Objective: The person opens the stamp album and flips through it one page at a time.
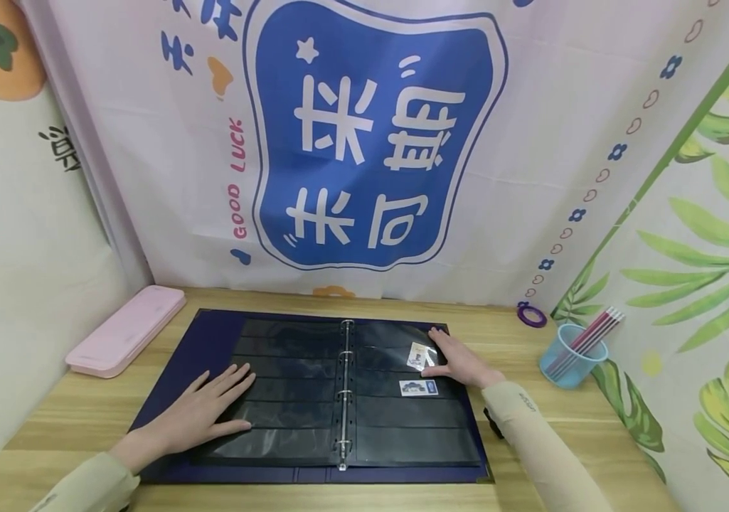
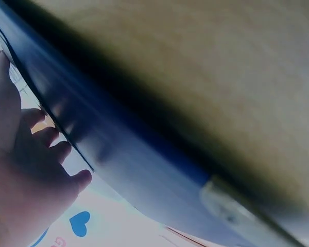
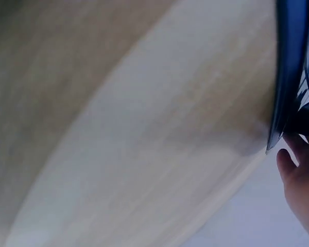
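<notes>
A dark blue ring-binder stamp album point(image 1: 204, 348) lies spread on the wooden table, its metal rings point(image 1: 346, 395) running down the middle between black pocket pages. In the right page's pockets sit two stamps: an upper stamp point(image 1: 417, 356) and a wider lower stamp point(image 1: 412, 388). My left hand point(image 1: 194, 416) rests with fingers spread on the left page point(image 1: 294, 411); the left wrist view shows the same hand point(image 2: 28, 159) over the blue cover's edge. At the right page's outer edge lies my right hand point(image 1: 460, 359), fingers extended and thumb beside the upper stamp.
A pink pencil case point(image 1: 127, 331) is at the back left of the table point(image 1: 524, 441). Toward the back right stand a blue mesh cup point(image 1: 570, 363) with several pencils point(image 1: 594, 331) and a purple ring of tape point(image 1: 532, 316). Printed cloth point(image 1: 178, 213) hangs behind the table.
</notes>
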Tool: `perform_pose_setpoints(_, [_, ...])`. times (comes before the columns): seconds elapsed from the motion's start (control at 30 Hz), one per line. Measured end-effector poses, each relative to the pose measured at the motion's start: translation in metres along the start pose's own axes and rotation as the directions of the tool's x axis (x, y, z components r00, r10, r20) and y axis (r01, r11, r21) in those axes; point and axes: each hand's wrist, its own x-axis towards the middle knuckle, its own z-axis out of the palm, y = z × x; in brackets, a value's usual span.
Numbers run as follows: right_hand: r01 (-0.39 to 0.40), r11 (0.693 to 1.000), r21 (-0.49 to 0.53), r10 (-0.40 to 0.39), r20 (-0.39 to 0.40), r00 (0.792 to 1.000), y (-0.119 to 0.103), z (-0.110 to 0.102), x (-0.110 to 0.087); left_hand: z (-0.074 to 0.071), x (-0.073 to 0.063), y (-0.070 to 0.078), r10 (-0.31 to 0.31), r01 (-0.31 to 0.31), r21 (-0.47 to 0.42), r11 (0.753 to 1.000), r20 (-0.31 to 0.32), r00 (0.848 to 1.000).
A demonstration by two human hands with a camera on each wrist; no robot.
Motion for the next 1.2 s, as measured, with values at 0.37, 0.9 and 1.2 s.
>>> perform_pose_setpoints(0.37, [-0.025,0.999,-0.031,0.021,-0.118,0.993,-0.007,-0.002,-0.002,0.001,-0.001,0.000,-0.005,0.005,0.000,1.000,-0.006,1.000])
perform_pose_setpoints(0.9, [-0.019,0.993,0.113,0.057,-0.341,0.938,-0.022,-0.016,-0.014,-0.001,0.000,0.000,-0.005,0.005,-0.012,1.000,0.012,1.000])
perform_pose_setpoints(1.2, [-0.180,0.847,0.499,0.299,-0.167,0.940,-0.037,-0.055,-0.021,0.000,-0.001,-0.003,-0.007,0.007,-0.020,1.000,0.014,1.000])
